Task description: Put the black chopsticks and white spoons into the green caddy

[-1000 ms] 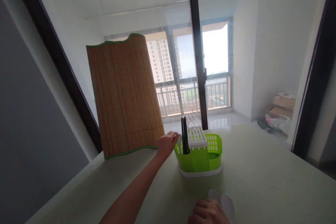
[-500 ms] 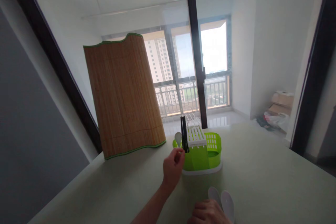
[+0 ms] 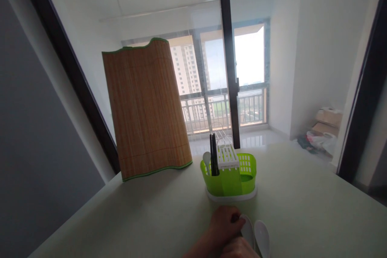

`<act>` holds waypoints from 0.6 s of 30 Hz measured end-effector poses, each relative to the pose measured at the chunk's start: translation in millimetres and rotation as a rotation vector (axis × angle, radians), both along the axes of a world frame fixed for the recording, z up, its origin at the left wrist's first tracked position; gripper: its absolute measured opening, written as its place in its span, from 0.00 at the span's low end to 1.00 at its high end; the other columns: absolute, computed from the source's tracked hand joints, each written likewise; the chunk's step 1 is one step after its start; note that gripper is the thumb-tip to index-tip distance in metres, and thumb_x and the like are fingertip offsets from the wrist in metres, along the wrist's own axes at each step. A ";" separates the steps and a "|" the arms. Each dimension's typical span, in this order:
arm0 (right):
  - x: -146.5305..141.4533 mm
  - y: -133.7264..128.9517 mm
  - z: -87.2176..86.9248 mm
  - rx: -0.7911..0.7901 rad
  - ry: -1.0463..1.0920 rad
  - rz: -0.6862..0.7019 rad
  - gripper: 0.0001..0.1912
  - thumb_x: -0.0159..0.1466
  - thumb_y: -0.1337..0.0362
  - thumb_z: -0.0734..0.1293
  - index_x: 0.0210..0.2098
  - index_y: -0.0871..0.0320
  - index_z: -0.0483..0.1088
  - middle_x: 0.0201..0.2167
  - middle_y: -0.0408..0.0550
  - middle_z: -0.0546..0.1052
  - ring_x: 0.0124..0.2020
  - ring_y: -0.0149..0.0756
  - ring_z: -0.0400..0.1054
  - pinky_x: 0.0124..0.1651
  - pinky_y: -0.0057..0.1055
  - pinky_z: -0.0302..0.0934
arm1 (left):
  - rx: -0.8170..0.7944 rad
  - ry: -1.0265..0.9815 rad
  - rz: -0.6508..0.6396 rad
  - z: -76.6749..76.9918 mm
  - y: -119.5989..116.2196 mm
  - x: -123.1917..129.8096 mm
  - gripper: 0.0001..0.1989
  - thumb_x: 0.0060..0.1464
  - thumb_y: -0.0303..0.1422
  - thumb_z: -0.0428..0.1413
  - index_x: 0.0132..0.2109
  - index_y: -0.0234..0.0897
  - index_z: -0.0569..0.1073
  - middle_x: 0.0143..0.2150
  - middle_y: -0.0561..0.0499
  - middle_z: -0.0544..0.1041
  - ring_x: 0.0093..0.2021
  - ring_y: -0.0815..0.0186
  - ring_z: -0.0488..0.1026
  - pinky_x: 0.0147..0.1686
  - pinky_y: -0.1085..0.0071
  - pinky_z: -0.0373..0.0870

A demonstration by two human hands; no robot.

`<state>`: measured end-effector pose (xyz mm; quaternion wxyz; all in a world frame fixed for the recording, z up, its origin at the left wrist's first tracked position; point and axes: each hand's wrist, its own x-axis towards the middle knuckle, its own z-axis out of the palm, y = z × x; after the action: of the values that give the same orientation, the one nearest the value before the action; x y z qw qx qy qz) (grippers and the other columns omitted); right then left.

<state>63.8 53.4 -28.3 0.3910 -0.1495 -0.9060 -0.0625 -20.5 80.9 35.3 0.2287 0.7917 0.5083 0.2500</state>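
My left hand is at the near middle of the table, its fingers closed on the edge of a white spoon. Just below it, my right hand is partly cut off by the frame's bottom edge and holds the lower part of the white spoons. A second white spoon points up beside the first, on the right. Beyond the hands stands a green basket with a white rack on it. Black chopsticks and one pale spoon stand in its left part.
A bamboo mat stands curled upright at the left of the pale table. Behind the table are glass panels with dark frames. Boxes and bags lie on the floor at the far right.
My left hand has moved from the basket's left side down and right to the white spoons. The pale spoon stays in the basket. The view has shifted slightly.
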 end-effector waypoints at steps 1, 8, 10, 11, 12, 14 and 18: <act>0.8 -1.8 6.1 0.014 0.032 0.004 0.33 0.74 0.62 0.46 0.13 0.58 0.60 0.10 0.37 0.60 0.12 0.24 0.49 0.17 0.25 0.41 | -0.003 -0.017 0.018 1.4 0.4 -1.7 0.11 0.49 0.35 0.52 0.23 0.38 0.74 0.21 0.49 0.72 0.23 0.64 0.65 0.23 0.67 0.53; 16.9 -18.5 62.0 -0.144 0.269 -0.221 0.16 0.67 0.62 0.56 0.23 0.56 0.63 0.15 0.38 0.68 0.16 0.27 0.61 0.21 0.26 0.46 | 0.117 -0.080 0.153 39.6 -4.2 -39.1 0.15 0.56 0.41 0.51 0.27 0.37 0.74 0.22 0.54 0.72 0.24 0.68 0.65 0.24 0.72 0.56; 21.5 -20.5 67.8 -0.375 0.326 -0.315 0.08 0.65 0.62 0.58 0.30 0.55 0.64 0.16 0.36 0.68 0.16 0.27 0.61 0.22 0.24 0.48 | 0.198 -0.063 0.198 55.3 -11.4 -51.4 0.16 0.58 0.42 0.50 0.31 0.38 0.75 0.24 0.54 0.73 0.24 0.69 0.67 0.25 0.73 0.58; 22.9 -20.4 68.3 -0.467 0.351 -0.350 0.05 0.64 0.62 0.59 0.34 0.54 0.64 0.16 0.35 0.67 0.16 0.27 0.61 0.21 0.23 0.49 | 0.258 -0.046 0.223 62.0 -15.7 -56.5 0.15 0.59 0.41 0.49 0.33 0.38 0.75 0.25 0.54 0.74 0.24 0.69 0.67 0.25 0.74 0.58; 23.8 -19.7 67.4 -0.538 0.372 -0.375 0.04 0.64 0.62 0.60 0.38 0.54 0.64 0.17 0.34 0.68 0.16 0.27 0.61 0.21 0.22 0.49 | 0.330 -0.026 0.241 67.7 -20.3 -60.8 0.14 0.60 0.41 0.49 0.34 0.39 0.75 0.25 0.54 0.75 0.24 0.70 0.68 0.26 0.74 0.59; 23.8 -17.2 63.3 -0.625 0.386 -0.393 0.12 0.63 0.63 0.61 0.46 0.54 0.62 0.18 0.33 0.69 0.17 0.28 0.63 0.22 0.22 0.50 | 0.497 0.018 0.246 75.1 -29.7 -66.6 0.13 0.60 0.40 0.50 0.36 0.40 0.76 0.25 0.54 0.75 0.24 0.70 0.69 0.26 0.75 0.61; 21.4 -13.5 53.7 -0.652 0.298 -0.386 0.08 0.61 0.64 0.62 0.42 0.53 0.65 0.19 0.35 0.69 0.18 0.28 0.63 0.23 0.23 0.50 | 0.779 0.100 0.155 77.2 -48.5 -68.9 0.08 0.61 0.34 0.51 0.37 0.40 0.74 0.27 0.53 0.76 0.25 0.70 0.71 0.27 0.75 0.62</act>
<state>85.3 39.9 25.4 0.4312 -0.4404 -0.7671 0.1781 -89.4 32.4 112.5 -0.1334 0.7898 0.4440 0.4016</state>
